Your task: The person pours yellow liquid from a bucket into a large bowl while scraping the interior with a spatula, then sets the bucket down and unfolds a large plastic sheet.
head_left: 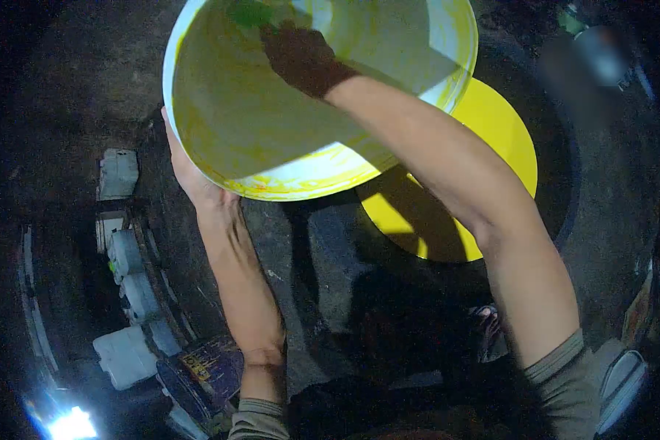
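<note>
A large white bucket (pixel 301 189) is tilted with its mouth towards me, its inner wall smeared with yellow. My left hand (pixel 192 174) supports it from outside at the left; most of the fingers are hidden behind the wall. My right hand (pixel 301 59) reaches deep inside the bucket, in shadow, its fingers closed around a green thing (pixel 251 13) that lies against the inner surface. The green thing's kind is too dim to make out. Below and to the right, partly covered by the bucket and my right forearm, is a round, bright yellow surface (pixel 502 147).
Several pale blocky containers (pixel 128 359) stand along the left side. A dark printed bag or package (pixel 209 374) lies at the lower left, near a bright light (pixel 73 424). At the upper right is a blurred pale object (pixel 601 55). The floor is dark.
</note>
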Demonstrator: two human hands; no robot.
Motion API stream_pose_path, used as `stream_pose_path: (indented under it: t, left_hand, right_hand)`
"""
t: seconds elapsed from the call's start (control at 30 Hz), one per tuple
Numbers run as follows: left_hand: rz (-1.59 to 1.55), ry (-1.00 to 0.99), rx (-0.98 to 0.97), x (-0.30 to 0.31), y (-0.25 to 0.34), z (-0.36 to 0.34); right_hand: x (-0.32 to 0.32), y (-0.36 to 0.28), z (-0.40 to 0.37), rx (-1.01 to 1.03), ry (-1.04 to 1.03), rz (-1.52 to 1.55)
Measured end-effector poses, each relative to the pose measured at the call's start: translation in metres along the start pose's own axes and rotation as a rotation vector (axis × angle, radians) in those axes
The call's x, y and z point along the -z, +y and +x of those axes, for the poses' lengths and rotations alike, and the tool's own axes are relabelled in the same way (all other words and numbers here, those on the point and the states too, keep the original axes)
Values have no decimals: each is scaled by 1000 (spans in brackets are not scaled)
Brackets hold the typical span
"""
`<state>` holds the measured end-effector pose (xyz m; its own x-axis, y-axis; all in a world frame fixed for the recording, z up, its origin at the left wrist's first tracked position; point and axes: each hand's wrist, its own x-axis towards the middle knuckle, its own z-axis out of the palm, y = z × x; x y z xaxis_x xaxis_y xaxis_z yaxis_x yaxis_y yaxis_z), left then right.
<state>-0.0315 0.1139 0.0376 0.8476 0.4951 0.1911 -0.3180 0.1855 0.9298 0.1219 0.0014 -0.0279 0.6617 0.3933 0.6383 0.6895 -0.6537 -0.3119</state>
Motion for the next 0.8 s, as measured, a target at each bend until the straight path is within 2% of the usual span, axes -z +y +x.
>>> stream_pose_path:
  t: [0.07, 0.13, 0.2, 0.27, 0.37, 0.43, 0.53, 0.6, 0.7, 0.77, 0.8]
  left_hand:
    - [8, 23, 16, -2, 6, 2]
    - [-13, 8, 19, 0, 2, 2]
    - [-48, -22, 28, -5, 0, 2]
    - [-77, -54, 64, -8, 1, 2]
    - [-77, -83, 90, -8, 14, 5]
    - [-96, -181, 96, 1, 14, 15]
    - [-122, -237, 97, 4, 13, 19]
    - [-105, -231, 105, 4, 19, 16]
    - [-61, -197, 111, -1, 20, 13]
    - [-72, -173, 127, -2, 26, 11]
    - [-48, -184, 123, 1, 29, 10]
  right_hand:
    - [-43, 18, -23, 24, 41, -4]
    - [-37, 5, -38, -92, -336, -176]
    - [-19, -1, -39, -177, -481, -199]
    - [-3, -6, -32, -223, -418, -49]
    - [9, -2, -17, -131, -258, -9]
    - [0, -1, -16, 47, -551, -174]
    - [12, -8, -13, 110, -432, -220]
    - [32, -14, 3, 127, -147, -28]
    - [9, 22, 34, 157, -8, -264]
    - [18, 36, 21, -289, -13, 215]
    - [25, 42, 12, -206, -133, -69]
